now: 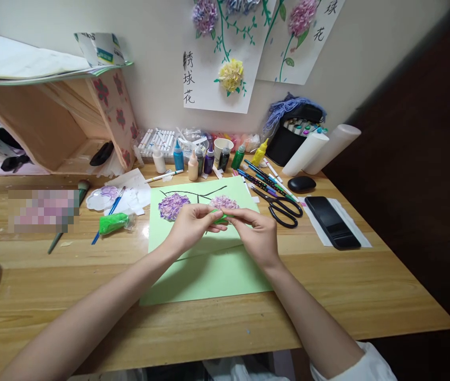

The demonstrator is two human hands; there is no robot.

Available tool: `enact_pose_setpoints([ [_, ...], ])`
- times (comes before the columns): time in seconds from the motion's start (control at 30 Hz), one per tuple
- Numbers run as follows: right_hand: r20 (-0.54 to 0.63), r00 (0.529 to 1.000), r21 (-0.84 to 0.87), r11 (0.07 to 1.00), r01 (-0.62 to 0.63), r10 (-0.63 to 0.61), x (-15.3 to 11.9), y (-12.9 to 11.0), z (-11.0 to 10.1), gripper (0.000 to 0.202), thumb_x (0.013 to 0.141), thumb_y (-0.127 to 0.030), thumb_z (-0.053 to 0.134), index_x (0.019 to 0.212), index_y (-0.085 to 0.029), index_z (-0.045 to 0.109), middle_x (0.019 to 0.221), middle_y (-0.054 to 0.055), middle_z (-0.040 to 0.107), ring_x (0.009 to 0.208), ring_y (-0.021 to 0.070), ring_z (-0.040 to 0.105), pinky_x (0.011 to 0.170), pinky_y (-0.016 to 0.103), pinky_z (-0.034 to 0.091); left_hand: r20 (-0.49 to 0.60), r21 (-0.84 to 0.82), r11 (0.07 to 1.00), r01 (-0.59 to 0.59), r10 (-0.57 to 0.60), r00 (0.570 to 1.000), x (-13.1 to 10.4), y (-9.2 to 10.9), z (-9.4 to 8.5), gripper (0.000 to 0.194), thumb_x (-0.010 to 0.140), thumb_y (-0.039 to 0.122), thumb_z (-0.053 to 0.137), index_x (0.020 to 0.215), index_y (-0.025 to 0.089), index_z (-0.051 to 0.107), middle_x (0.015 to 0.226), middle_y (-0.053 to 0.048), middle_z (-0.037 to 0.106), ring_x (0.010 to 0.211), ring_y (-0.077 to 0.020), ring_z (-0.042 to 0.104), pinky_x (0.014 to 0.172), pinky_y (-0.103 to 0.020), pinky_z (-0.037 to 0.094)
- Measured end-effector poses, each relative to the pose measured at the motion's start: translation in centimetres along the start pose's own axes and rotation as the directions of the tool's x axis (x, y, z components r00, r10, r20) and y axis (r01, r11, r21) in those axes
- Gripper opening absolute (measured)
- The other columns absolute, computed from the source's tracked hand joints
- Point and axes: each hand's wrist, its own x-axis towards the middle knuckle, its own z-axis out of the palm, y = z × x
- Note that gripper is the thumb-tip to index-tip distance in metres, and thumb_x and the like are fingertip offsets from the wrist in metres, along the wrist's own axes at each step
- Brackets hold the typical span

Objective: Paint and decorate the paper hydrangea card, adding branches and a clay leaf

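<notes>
My left hand (193,225) and my right hand (257,230) meet above a light green sheet (209,275). Between their fingertips both pinch a small piece of bright green clay (219,216). On the sheet, a purple flower cluster (173,206) lies left of my left hand, and a pink cluster (225,202) shows just behind my fingers, partly covered. Dark branch lines run along the sheet's top. A bag of bright green clay (114,224) rests on the table to the left.
Black scissors (282,209) and several pens lie right of the sheet, with a phone (334,222) and a black mouse (302,184) farther right. Paint bottles (209,160) stand behind. Brushes (116,203) and a palette (104,197) are at the left.
</notes>
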Motion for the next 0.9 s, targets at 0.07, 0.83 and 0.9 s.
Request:
enact_pose_setpoints([
  [0.07,-0.042,0.999,0.025,1.0,-0.002,0.003,0.1,0.0,-0.1,0.018,0.082,-0.02,0.06,0.092,-0.024,0.074,0.093,0.002,0.075,0.089,0.02,0.07,0.083,0.034,0.056,0.009,-0.045,0.999,0.011,-0.011,1.0,0.1,0.1,-0.2,0.041,0.065,0.047,0.076,0.082,0.01,0.07,0.08,-0.011,0.074,0.076,-0.0213,0.071,0.075,-0.031,0.056],
  [0.83,0.399,0.895,0.013,0.977,0.212,-0.199,1.4,0.0,-1.4,0.048,0.082,-0.025,0.065,0.128,-0.028,0.054,0.129,0.006,0.059,0.122,0.0213,0.052,0.104,0.038,0.042,0.255,-0.295,0.949,0.108,-0.031,0.967,-0.4,0.2,-0.4,0.029,0.077,0.039,0.068,0.087,0.012,0.069,0.082,-0.007,0.071,0.081,-0.0172,0.066,0.084,-0.031,0.049],
  [0.9,0.357,0.896,-0.003,0.959,0.284,-0.264,1.4,0.3,-1.4,0.043,0.081,-0.02,0.064,0.123,-0.028,0.058,0.123,0.006,0.063,0.116,0.0212,0.056,0.101,0.038,0.045,0.266,-0.359,0.927,0.107,-0.008,0.964,-0.6,0.3,-0.3,0.029,0.078,0.04,0.066,0.089,0.013,0.069,0.088,-0.007,0.071,0.091,-0.0197,0.064,0.091,-0.033,0.046],
])
